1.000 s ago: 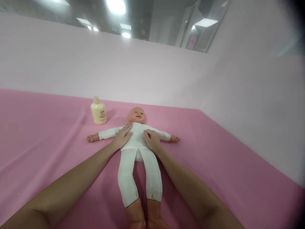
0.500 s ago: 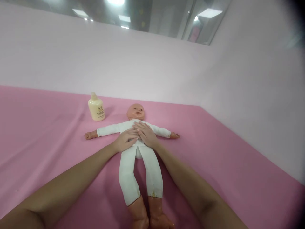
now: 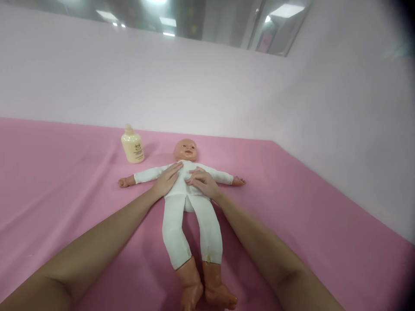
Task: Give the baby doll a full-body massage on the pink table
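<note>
A baby doll point(image 3: 177, 229) with a white cloth body lies on its back, head away from me, arms spread wide and feet towards me. My left hand point(image 3: 167, 179) rests flat along the left side of its chest, fingers stretched towards the doll's shoulder. On the right side of the chest lies my right hand point(image 3: 205, 182), its fingers slightly bent and pointing inward across the torso. A strip of white cloth shows between the two hands. Neither hand grips anything.
A cream pump bottle point(image 3: 132, 147) with dark print stands upright beyond the doll's arm on the left. The pink padded surface point(image 3: 292, 207) has creases on the left. White walls point(image 3: 194, 86) rise behind and on the right, with a window point(image 3: 220, 19) above.
My hands have moved apart: the left has shifted up and left along the chest, the right slightly to the right. Before, their fingers met over the middle of the chest.
</note>
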A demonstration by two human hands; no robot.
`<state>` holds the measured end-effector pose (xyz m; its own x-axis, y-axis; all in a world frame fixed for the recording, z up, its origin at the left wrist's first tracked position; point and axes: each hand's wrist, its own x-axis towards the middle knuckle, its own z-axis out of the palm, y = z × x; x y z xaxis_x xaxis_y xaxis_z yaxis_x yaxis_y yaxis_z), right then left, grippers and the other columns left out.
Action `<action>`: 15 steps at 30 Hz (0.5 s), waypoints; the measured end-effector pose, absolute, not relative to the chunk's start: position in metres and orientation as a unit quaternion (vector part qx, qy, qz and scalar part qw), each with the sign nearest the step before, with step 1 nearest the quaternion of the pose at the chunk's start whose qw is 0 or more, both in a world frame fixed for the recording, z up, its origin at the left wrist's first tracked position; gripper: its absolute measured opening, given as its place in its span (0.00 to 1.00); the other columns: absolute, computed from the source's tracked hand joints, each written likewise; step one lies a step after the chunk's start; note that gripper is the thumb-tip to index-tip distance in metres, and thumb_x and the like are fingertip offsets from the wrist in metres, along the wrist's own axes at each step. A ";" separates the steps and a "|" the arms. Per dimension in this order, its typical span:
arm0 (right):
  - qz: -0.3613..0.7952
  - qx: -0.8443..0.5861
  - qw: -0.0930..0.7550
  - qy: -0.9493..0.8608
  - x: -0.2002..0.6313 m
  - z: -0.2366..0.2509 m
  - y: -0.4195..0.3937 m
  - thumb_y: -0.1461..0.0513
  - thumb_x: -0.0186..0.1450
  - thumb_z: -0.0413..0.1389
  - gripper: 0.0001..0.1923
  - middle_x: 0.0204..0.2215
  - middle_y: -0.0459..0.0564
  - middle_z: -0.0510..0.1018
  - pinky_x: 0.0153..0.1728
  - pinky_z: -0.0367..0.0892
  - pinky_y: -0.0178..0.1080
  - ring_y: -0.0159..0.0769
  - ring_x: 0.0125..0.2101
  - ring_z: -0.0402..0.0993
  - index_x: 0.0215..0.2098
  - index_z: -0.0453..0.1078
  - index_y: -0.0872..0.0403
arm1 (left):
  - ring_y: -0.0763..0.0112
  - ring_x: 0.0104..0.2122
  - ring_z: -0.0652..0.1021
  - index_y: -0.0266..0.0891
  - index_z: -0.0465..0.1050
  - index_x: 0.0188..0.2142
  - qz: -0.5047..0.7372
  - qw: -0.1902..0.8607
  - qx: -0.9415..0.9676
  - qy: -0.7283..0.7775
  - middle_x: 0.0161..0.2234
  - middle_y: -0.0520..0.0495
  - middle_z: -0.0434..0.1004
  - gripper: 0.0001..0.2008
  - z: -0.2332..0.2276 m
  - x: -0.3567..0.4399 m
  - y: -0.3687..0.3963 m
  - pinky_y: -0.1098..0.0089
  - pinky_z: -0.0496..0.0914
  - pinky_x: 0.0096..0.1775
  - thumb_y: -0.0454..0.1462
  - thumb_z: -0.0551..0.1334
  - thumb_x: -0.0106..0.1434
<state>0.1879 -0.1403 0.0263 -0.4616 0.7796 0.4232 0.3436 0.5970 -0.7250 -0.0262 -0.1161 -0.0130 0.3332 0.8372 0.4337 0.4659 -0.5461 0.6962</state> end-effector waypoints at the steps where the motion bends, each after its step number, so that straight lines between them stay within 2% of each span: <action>1: 0.299 -0.320 0.356 -0.826 0.187 0.030 -0.143 0.58 0.66 0.54 0.12 0.35 0.47 0.84 0.65 0.48 0.53 0.42 0.54 0.72 0.28 0.76 0.49 | 0.64 0.68 0.59 0.40 0.65 0.63 0.398 0.230 0.786 0.413 0.67 0.46 0.61 0.27 -0.014 -0.026 -0.115 0.56 0.50 0.68 0.46 0.47 0.71; 3: 0.321 -0.285 0.319 -0.845 0.184 0.037 -0.147 0.59 0.66 0.54 0.12 0.34 0.45 0.83 0.67 0.40 0.53 0.39 0.49 0.74 0.27 0.76 0.50 | 0.65 0.68 0.58 0.41 0.64 0.64 0.393 0.227 0.789 0.414 0.68 0.47 0.59 0.27 -0.016 -0.027 -0.114 0.57 0.49 0.69 0.46 0.46 0.71; 4: 0.330 -0.278 0.310 -0.847 0.182 0.038 -0.148 0.59 0.66 0.53 0.14 0.31 0.44 0.82 0.67 0.40 0.52 0.37 0.43 0.76 0.25 0.74 0.51 | 0.65 0.68 0.58 0.42 0.64 0.64 0.389 0.225 0.789 0.418 0.68 0.48 0.58 0.27 -0.017 -0.027 -0.114 0.56 0.49 0.69 0.46 0.46 0.71; 6: 0.342 -0.276 0.303 -0.846 0.180 0.038 -0.148 0.58 0.66 0.51 0.19 0.22 0.42 0.76 0.65 0.45 0.49 0.32 0.31 0.72 0.18 0.66 0.52 | 0.64 0.69 0.57 0.43 0.63 0.65 0.382 0.222 0.788 0.429 0.68 0.48 0.57 0.27 -0.018 -0.027 -0.113 0.56 0.48 0.69 0.46 0.46 0.71; 8: 0.340 -0.285 0.306 -0.843 0.179 0.036 -0.146 0.57 0.65 0.50 0.22 0.15 0.40 0.65 0.60 0.53 0.46 0.31 0.24 0.63 0.14 0.56 0.52 | 0.64 0.69 0.56 0.43 0.62 0.65 0.378 0.220 0.784 0.440 0.69 0.48 0.56 0.27 -0.018 -0.026 -0.113 0.55 0.48 0.69 0.46 0.46 0.71; 11: 0.316 -0.322 0.325 -0.831 0.179 0.031 -0.143 0.54 0.65 0.48 0.24 0.13 0.38 0.51 0.48 0.60 0.41 0.30 0.21 0.52 0.15 0.46 0.51 | 0.63 0.69 0.56 0.44 0.61 0.65 0.380 0.220 0.773 0.458 0.69 0.48 0.57 0.27 -0.019 -0.024 -0.114 0.55 0.50 0.68 0.47 0.47 0.71; 15: 0.239 -0.419 0.347 -0.804 0.182 0.024 -0.137 0.53 0.66 0.45 0.23 0.15 0.40 0.48 0.35 0.59 0.37 0.30 0.21 0.49 0.18 0.43 0.51 | 0.59 0.68 0.58 0.40 0.63 0.64 0.397 0.227 0.761 0.460 0.68 0.44 0.58 0.28 -0.015 -0.024 -0.116 0.52 0.50 0.68 0.48 0.49 0.69</action>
<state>0.1818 -0.1368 0.0237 -0.4067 0.8405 0.3580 0.5081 0.5338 -0.6760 -0.0237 -0.1162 -0.0150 0.2621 0.8799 0.3962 0.5197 -0.4747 0.7104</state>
